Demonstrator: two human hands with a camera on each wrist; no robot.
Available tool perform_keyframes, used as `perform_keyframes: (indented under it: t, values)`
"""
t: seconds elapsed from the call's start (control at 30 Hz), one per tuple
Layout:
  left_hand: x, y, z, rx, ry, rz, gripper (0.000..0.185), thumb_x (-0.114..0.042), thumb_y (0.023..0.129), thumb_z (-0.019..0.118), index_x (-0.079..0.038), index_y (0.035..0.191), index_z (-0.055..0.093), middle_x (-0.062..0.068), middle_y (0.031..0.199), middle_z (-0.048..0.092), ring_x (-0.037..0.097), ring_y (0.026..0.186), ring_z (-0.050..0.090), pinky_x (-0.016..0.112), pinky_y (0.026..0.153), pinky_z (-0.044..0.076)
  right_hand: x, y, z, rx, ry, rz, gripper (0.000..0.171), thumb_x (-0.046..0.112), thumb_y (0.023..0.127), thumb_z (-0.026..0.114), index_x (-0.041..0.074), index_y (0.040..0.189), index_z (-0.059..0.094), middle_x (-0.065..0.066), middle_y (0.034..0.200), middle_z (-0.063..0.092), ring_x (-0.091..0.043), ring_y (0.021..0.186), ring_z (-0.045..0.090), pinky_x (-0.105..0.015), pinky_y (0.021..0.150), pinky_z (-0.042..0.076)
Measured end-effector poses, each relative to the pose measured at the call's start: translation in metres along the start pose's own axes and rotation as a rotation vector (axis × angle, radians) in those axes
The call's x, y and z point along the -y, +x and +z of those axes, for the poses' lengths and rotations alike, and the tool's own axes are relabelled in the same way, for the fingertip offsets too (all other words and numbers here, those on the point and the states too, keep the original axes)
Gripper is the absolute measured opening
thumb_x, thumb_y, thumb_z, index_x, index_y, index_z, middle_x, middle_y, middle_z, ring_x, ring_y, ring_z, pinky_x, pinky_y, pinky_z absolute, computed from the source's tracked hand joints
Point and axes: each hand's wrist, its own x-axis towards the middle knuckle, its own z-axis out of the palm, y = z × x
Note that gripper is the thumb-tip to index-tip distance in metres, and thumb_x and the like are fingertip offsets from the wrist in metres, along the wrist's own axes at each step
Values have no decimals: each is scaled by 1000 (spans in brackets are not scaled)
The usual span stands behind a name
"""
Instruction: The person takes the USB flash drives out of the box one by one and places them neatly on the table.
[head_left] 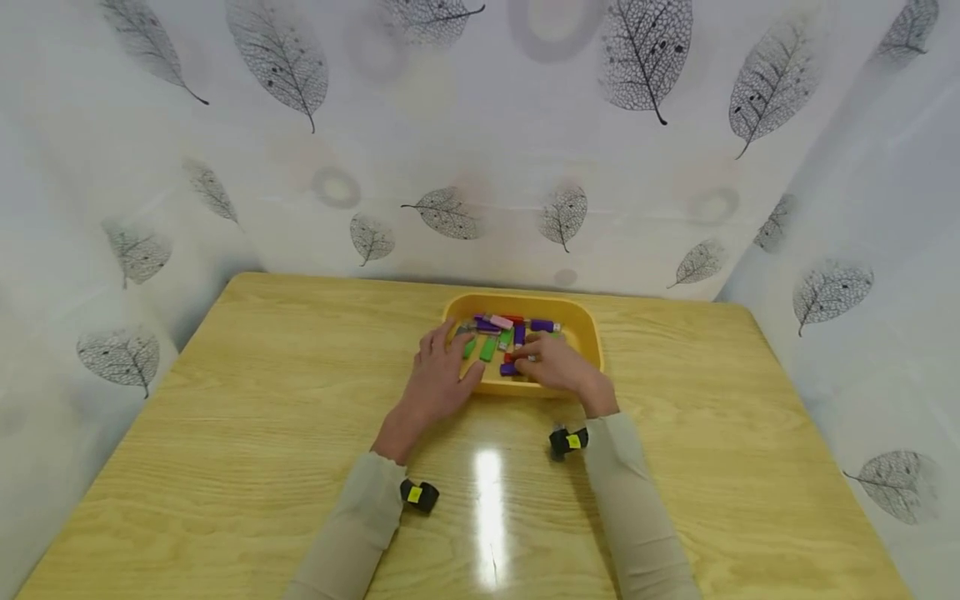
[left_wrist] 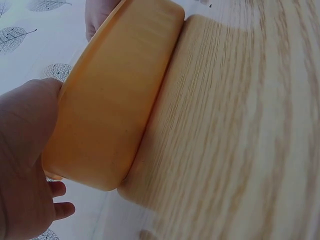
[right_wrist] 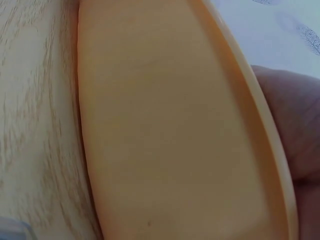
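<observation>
A yellow plastic tray holds several USB sticks, among them a green one, a pink one and a purple one. My left hand lies over the tray's near left corner, its fingers spread and the thumb at the rim. Over the near side of the tray, my right hand reaches in with bent fingers. Its fingertips are at a red USB stick, beside another purple stick; whether they pinch it is hidden. Both wrist views mostly show the tray's outer wall.
The tray stands near the back edge of a light wooden table. Behind and at both sides hangs a white curtain with a leaf print. A small black camera is worn at each wrist, close above the tabletop.
</observation>
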Motion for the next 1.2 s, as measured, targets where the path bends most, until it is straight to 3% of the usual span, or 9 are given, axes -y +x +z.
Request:
perform_keyframes:
  t: [0.13,0.43,0.6,0.73,0.93,1.2]
  values:
    - [1,-1,1,0,3,1,55,-43,101,44,-13,147,40,16,162,15,39,145,16,62,112,23,0,0,1,-6,0,-2,33,18,98,56,2,124,69,-23,146,49,-40,136,44,-51,109,37]
    - [1,0,1,-8,-26,-5,55,-41,101,46,-11,147,42,15,163,16,38,145,16,61,113,22,0,1,-2,-17,-25,-53,29,13,97,57,2,119,71,-22,138,57,-38,130,52,-49,105,42]
    - [1,0,1,-6,-49,0,56,-42,100,46,-11,146,42,15,162,16,38,145,16,62,113,22,0,0,-2,-33,-32,-41,30,12,96,59,1,122,69,-16,124,66,-29,107,62,-45,93,51]
    - [3,0,2,-1,-54,-6,56,-43,100,46,-12,146,42,14,163,15,37,145,15,61,114,21,1,1,-2,-36,-11,2,34,10,95,59,-1,127,64,-15,122,67,-22,92,61,-39,84,53]
    - [3,-1,3,-7,-45,-8,56,-44,100,45,-14,146,42,14,163,15,37,145,16,60,114,21,2,0,-1,-56,17,52,33,7,92,62,-2,123,65,-15,119,68,-28,106,64,-43,91,52]
    - [1,-1,2,-9,-55,-8,55,-42,100,45,-12,146,43,13,163,15,37,145,16,60,114,21,0,0,0,-32,13,75,29,8,88,72,2,116,69,-11,113,71,-28,105,64,-43,92,52]
